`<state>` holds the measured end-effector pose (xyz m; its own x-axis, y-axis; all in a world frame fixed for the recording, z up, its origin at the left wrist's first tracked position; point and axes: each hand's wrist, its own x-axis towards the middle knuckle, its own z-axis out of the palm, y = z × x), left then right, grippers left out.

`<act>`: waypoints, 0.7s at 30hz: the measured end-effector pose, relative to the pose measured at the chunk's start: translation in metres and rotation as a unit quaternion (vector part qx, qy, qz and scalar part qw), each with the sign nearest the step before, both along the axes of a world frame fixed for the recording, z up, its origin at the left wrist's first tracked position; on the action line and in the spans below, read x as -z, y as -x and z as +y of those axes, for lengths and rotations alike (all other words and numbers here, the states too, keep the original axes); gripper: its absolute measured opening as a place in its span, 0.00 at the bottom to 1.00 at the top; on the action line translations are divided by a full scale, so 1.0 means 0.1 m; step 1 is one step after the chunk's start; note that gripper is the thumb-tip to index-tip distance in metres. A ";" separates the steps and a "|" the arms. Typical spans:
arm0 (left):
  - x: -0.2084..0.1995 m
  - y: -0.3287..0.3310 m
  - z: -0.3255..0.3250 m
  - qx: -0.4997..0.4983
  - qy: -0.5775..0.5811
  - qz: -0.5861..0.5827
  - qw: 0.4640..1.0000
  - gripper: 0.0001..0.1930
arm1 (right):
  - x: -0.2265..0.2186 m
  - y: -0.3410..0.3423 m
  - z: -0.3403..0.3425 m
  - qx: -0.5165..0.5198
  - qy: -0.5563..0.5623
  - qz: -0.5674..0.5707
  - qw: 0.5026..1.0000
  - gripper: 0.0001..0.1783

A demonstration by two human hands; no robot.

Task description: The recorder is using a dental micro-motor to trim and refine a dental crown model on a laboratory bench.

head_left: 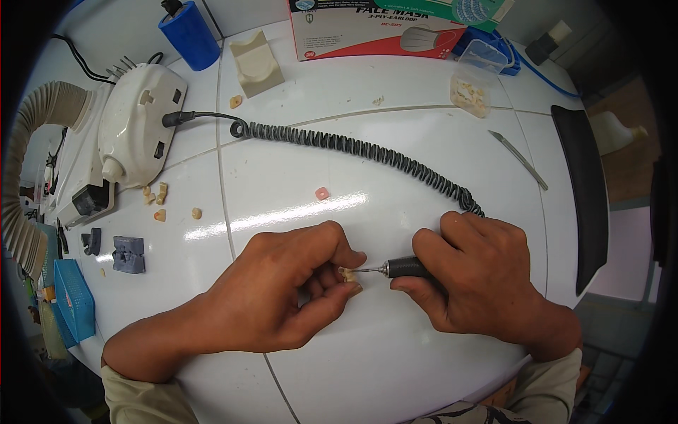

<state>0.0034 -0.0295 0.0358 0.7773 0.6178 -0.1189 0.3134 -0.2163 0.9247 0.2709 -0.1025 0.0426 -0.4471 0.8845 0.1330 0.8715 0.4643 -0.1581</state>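
Observation:
Near the middle of the white tabletop, my left hand [300,286] pinches a small cream-coloured dental piece [348,274] between thumb and fingers. Much of that piece is hidden by the fingertips. My right hand [477,275] is wrapped round a black rotary handpiece [406,267], held level and pointing left. Its thin metal bur [368,270] reaches the dental piece; whether it touches or just meets the edge, I cannot tell. A coiled black cord [353,145] runs from behind my right hand to the white control unit [141,124] at the left.
A pink piece [322,193] lies beyond my hands. Grey dental models [128,254] and several cream pieces [196,213] are at the left, near a blue basket [74,300]. A mask box [381,35], a clear tub [470,95] and a metal blade tool [519,160] lie farther back.

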 end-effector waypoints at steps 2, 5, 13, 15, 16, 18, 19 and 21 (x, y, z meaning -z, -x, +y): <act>0.01 0.00 0.00 -0.003 0.006 -0.005 1.000 0.11 | 0.00 0.00 0.00 0.001 0.001 0.000 1.000 0.24; -0.01 0.00 -0.01 -0.005 0.014 -0.001 1.000 0.11 | 0.00 0.00 0.00 0.000 0.000 0.000 1.000 0.24; 0.00 0.00 -0.01 -0.005 0.001 0.003 1.000 0.11 | 0.00 0.00 0.00 0.000 0.002 0.002 1.000 0.24; 0.00 0.00 -0.01 -0.005 -0.002 0.005 1.000 0.11 | 0.00 0.01 0.00 -0.004 0.001 0.001 1.000 0.24; 0.01 0.00 -0.01 -0.005 -0.003 0.000 1.000 0.11 | 0.00 0.01 0.00 -0.003 0.001 0.001 1.000 0.24; 0.02 0.00 -0.01 -0.005 -0.004 -0.005 1.000 0.10 | 0.00 0.01 0.00 0.000 0.003 0.004 1.000 0.24; 0.02 0.00 0.00 -0.003 -0.007 -0.004 1.000 0.10 | 0.00 0.01 0.00 0.000 0.003 0.004 1.000 0.24; 0.01 -0.01 0.00 0.000 -0.010 -0.004 1.000 0.10 | 0.00 0.01 0.00 0.001 0.001 0.008 1.000 0.24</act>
